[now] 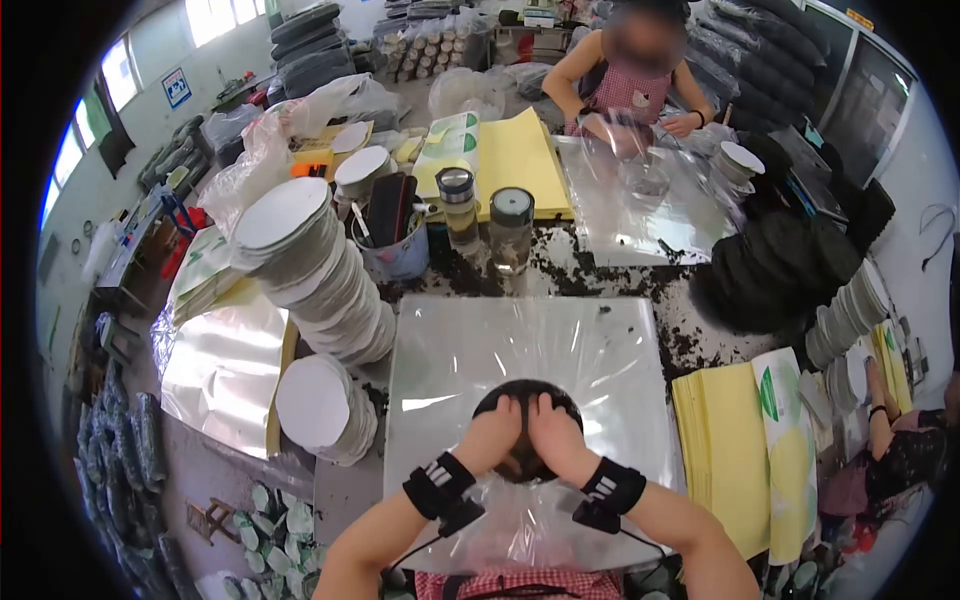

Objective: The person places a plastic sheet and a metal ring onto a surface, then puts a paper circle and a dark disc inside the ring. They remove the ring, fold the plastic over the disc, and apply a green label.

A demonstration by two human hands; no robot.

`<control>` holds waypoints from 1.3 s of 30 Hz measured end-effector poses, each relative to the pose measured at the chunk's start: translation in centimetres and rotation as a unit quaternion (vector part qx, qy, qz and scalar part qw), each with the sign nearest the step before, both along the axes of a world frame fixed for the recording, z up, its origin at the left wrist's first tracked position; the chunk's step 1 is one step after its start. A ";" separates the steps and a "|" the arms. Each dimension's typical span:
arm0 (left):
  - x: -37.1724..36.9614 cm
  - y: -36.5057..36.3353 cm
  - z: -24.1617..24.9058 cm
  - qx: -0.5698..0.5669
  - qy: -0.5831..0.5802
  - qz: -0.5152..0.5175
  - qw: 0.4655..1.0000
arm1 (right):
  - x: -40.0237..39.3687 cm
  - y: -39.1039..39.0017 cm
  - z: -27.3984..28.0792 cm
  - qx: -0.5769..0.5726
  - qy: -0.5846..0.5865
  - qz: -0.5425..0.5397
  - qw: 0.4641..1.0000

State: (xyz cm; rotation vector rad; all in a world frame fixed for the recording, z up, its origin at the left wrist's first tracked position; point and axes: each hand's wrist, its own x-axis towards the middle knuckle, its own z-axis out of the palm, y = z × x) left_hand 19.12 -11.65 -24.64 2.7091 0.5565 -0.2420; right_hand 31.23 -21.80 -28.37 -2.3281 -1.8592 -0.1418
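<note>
A dark round cake of matted, seaweed-like material lies on a stack of clear plastic sheets in front of me. My left hand and my right hand meet over its middle, thumbs side by side, with curled fingers gripping it. The hands cover much of the cake, so its underside and near part are hidden. Each wrist wears a black strap with a small device. To the left of the sheets stand a tall stack of white paper discs and a shorter stack.
Two lidded bottles and a pen bucket stand beyond the sheets. Dark cakes are piled back right; yellow packaging lies right. Dark crumbs litter the table. One person works opposite, another at right.
</note>
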 end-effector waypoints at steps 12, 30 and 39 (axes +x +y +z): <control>-17.5 -10.5 3.2 0.135 -0.248 -0.105 0.953 | -0.3 -0.2 2.2 -0.092 0.052 0.211 0.972; -5.0 -6.6 -1.1 -0.011 -0.297 0.040 0.954 | 13.9 -19.2 6.3 0.341 0.586 -0.210 0.705; -3.4 -7.9 -1.6 -0.008 -0.309 0.230 0.923 | 1.0 -5.9 2.4 0.328 0.500 -0.076 0.797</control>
